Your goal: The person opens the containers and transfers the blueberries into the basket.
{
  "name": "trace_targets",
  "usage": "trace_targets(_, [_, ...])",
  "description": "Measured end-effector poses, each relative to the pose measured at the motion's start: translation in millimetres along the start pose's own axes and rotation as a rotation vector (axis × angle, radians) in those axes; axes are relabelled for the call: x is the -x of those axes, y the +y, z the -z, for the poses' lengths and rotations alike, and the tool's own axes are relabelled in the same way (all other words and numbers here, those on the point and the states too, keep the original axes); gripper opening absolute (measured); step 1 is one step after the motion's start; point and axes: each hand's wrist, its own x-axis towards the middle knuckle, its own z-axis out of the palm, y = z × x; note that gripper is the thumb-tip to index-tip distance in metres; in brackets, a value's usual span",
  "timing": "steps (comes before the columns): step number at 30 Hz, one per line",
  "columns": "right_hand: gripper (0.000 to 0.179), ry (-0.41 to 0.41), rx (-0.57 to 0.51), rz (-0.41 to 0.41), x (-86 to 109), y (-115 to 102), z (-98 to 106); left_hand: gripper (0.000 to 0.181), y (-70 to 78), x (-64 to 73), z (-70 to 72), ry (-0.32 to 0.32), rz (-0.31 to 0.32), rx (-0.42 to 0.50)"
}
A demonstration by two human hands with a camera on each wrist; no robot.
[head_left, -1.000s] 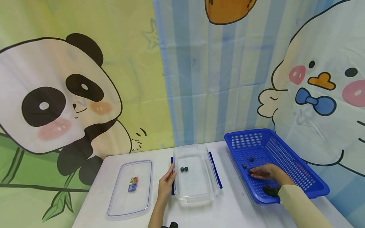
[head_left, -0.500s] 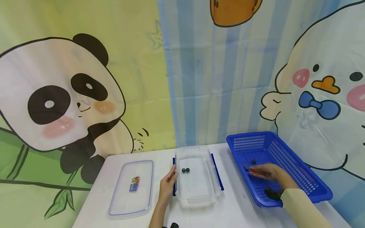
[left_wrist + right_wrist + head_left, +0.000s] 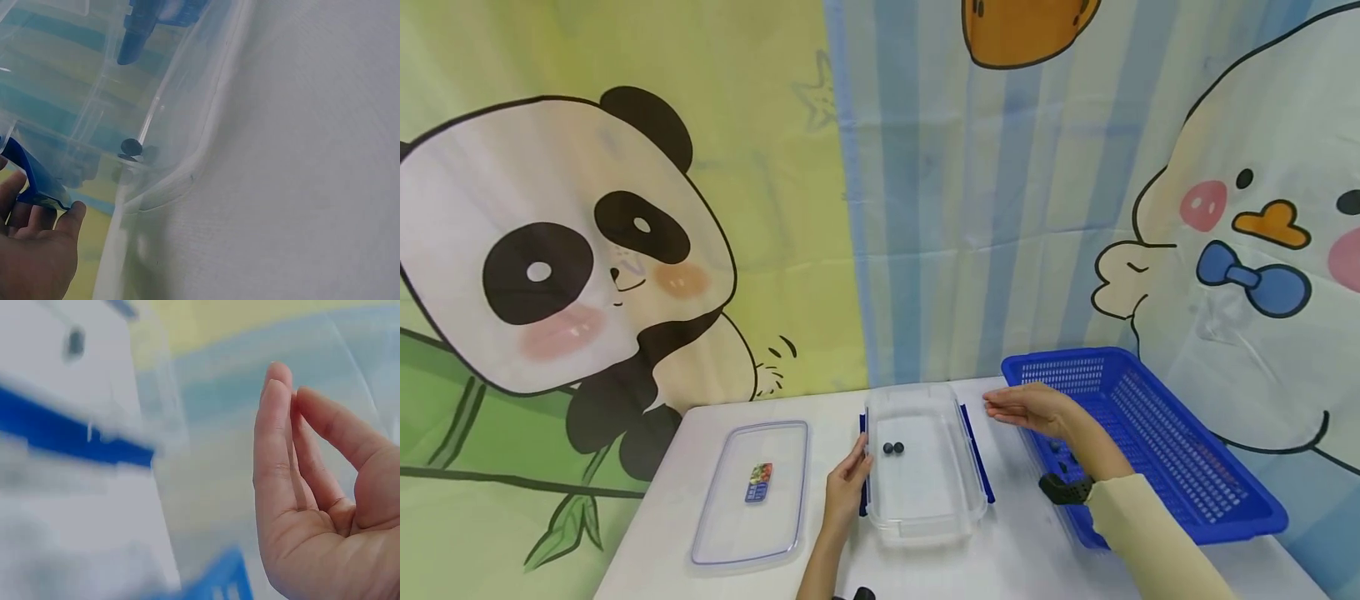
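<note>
My left hand [image 3: 846, 485] holds the near-left blue latch [image 3: 36, 178] of a clear plastic box [image 3: 925, 500], thumb and fingers on either side of it. Two small dark balls [image 3: 893, 448] that look like blueberries sit together inside the box. Between box and blue basket [image 3: 1172, 433], my right hand [image 3: 1033, 408] is raised over the basket's left rim. Its thumb tip meets the fingertips [image 3: 275, 394]; anything small between them is hidden. More dark balls [image 3: 1063, 467] lie in the basket, partly covered by my right arm.
A clear lid [image 3: 775, 533] with a blue seal and a colourful label [image 3: 759, 482] lies flat to the left on the white table [image 3: 1000, 558]. Behind the table hangs a cartoon-printed curtain [image 3: 925, 208]. The box's other blue latch [image 3: 977, 454] hangs out on its right side.
My right hand has risen out of the basket and moved left toward the box. The left hand stays at the box's latch. The head view has shifted slightly.
</note>
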Motion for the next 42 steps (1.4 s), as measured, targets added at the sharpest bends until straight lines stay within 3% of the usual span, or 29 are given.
trace_targets(7, [0.038,-0.060,0.078,0.006,-47.2,11,-64,0.044,-2.8,-0.8,0.1,0.003,0.023,0.010])
trace_targets(14, [0.030,0.060,0.159,0.046,-97.1,37,-101,0.042,-3.4,-1.3,1.5,-0.014,0.007,-0.009])
trace_targets(21, [0.025,0.180,0.219,-0.052,-122.6,65,-110,0.044,27.1,11.3,-1.0,-0.054,-0.004,-0.010])
trace_targets(29, [0.014,0.325,0.249,-0.094,-146.1,93,-104,0.046,31.5,11.2,-1.1,-0.067,-0.018,-0.023])
trace_targets(33, [0.016,0.317,0.244,-0.108,-159.5,108,-96,0.048,30.2,9.9,-1.0,-0.067,-0.007,-0.011])
trace_targets(42, [0.015,0.355,0.178,-0.116,-139.3,106,-104,0.043,1.6,0.8,0.2,-0.037,-0.012,-0.012])
